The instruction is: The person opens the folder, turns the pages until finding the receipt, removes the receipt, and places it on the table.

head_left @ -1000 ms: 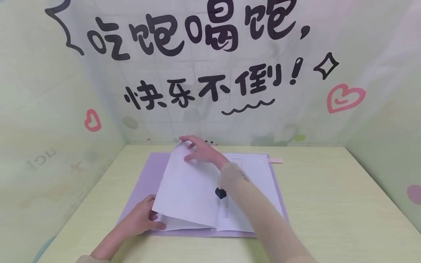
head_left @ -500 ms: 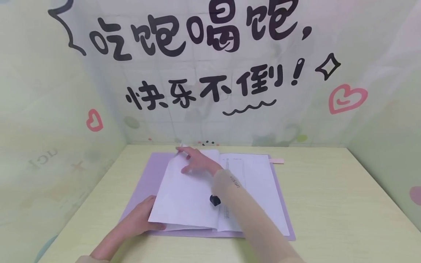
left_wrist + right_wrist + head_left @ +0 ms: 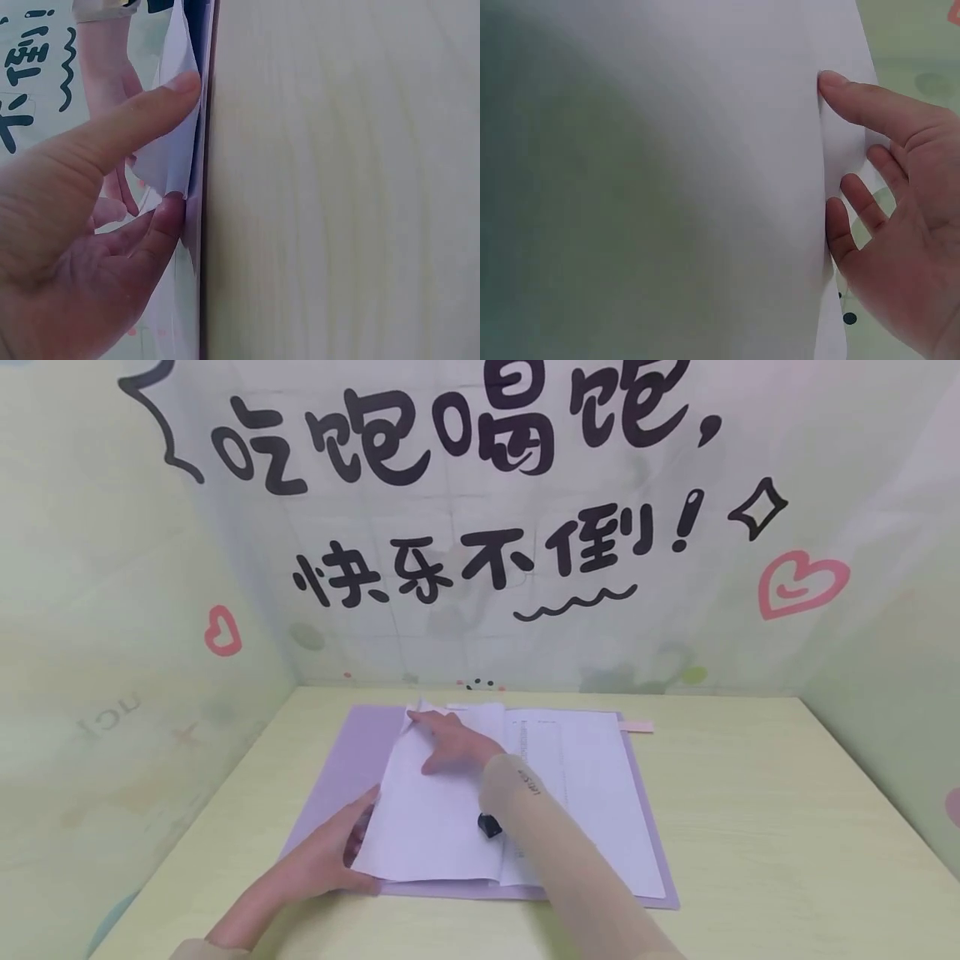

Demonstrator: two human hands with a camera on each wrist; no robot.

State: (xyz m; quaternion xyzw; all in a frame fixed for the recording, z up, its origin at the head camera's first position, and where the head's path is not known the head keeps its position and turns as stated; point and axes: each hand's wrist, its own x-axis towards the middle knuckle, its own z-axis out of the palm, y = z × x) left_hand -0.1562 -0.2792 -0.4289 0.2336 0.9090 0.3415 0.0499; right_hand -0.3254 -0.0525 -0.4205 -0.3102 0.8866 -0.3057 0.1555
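A book or folder with a purple cover [image 3: 360,752] lies spread on the table, its white pages showing. The left page [image 3: 442,827] is blank, with a creased upper left corner. My right hand [image 3: 457,742] rests at that corner, the index fingertip on the paper and the thumb spread away. In the right wrist view the fingers lie loosely along the edge of the white sheet [image 3: 742,150]. My left hand [image 3: 322,860] is at the lower left corner. Its thumb [image 3: 142,124] and fingertips touch the page edges [image 3: 178,142]. Some left fingers are hidden under the paper.
The right page [image 3: 600,810] carries small print, and my right sleeve [image 3: 555,852] crosses it. A pink tab [image 3: 637,726] sticks out at the right. Pale wood tabletop [image 3: 772,818] surrounds the cover. A curtain with black lettering [image 3: 491,556] hangs behind.
The lifted left page has come down flatter, and my right hand has moved down with its upper corner. My left hand has stayed at the lower left corner.
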